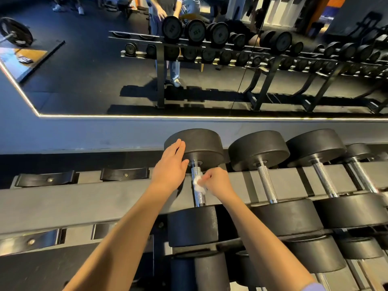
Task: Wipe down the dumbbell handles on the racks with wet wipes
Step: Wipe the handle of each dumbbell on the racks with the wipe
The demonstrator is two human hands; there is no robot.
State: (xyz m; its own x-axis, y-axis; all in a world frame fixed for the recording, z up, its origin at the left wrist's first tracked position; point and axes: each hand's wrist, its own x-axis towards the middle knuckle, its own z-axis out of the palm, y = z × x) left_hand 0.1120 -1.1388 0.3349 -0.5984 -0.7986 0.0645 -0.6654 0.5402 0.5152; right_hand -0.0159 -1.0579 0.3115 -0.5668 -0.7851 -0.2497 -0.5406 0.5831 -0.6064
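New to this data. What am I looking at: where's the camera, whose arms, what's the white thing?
There is one picture, taken by a camera worn on a person's head, looking forward and down. There is no robot; the two bare arms are the wearer's. The left hand lies open against the far weight of the leftmost dumbbell. The right hand pinches a white wet wipe against its metal handle. The other dumbbells sit to the right on the same rack. The mirror above reflects the gym.

Grey rack (84, 200) — black dumbbells (259, 149) resting.
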